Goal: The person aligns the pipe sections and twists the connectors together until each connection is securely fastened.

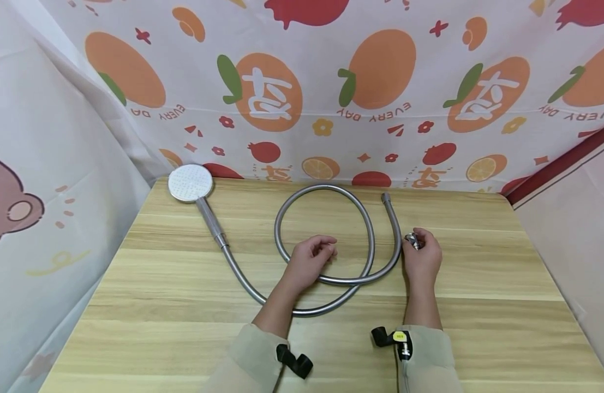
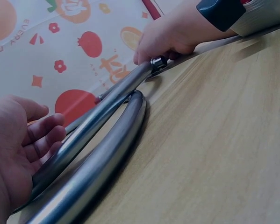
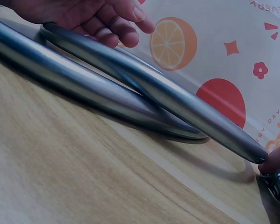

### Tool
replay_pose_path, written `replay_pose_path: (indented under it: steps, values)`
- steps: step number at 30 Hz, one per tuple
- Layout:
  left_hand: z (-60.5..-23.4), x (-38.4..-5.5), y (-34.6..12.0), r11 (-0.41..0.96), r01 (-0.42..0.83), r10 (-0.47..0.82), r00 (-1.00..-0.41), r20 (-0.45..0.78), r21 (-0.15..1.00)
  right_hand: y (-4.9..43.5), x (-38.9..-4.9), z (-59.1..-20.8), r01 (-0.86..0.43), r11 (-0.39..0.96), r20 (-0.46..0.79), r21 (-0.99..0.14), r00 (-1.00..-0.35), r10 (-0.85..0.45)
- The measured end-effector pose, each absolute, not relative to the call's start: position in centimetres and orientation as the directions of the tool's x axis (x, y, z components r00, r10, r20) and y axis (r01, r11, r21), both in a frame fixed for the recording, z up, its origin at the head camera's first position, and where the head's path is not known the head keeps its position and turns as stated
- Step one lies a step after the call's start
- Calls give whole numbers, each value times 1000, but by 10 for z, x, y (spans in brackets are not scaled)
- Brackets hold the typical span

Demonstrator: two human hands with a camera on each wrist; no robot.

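A shower head (image 1: 190,183) with a grey handle lies at the table's far left, joined to a metal shower hose (image 1: 325,188) that loops across the middle. The hose's free end (image 1: 386,197) points toward the back. My left hand (image 1: 309,263) is over the near left part of the loop, its fingers loosely bent with nothing between them. Right of the hose, my right hand (image 1: 423,262) pinches a small chrome fitting (image 1: 412,240) between thumb and fingers. Part of this fitting (image 3: 276,184) also shows at the right edge of the right wrist view, mostly covered by the fingers.
Everything lies on a light wood-grain table (image 1: 498,305). A white curtain (image 1: 326,109) printed with fruit hangs right behind its back edge. Another pale cloth (image 1: 71,164) hangs along the left side, and a pale panel (image 1: 572,218) with a red edge stands at the right.
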State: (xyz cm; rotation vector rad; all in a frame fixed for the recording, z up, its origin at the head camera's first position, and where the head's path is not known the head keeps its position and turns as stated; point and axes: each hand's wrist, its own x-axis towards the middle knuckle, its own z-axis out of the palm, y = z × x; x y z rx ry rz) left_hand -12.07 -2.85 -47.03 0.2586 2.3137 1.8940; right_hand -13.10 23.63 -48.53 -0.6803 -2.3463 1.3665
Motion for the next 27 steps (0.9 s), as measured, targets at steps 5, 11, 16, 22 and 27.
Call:
replay_pose_path:
  steps: [5, 11, 16, 22, 27]
  values:
    - [-472, -121, -28, 195, 53, 226, -974, 8, 979, 238, -131, -487, 230, 434, 57, -871, -831, 553]
    - [-463, -122, -24, 267, 103, 247, -968, 36, 958, 238, -130, -486, 230, 451, 59, -863, -839, 540]
    - [-449, -124, -15, 332, 142, 302, -953, 37, 932, 239, -129, -484, 241, 459, 47, -855, -845, 532]
    - [-431, -129, 5, 384, 185, 369, -929, 34, 905, 241, -129, -484, 247, 462, 25, -852, -862, 507]
    - [-422, -138, 34, 422, 237, 439, -898, 31, 875, 245, -125, -483, 235, 458, 10, -857, -881, 472]
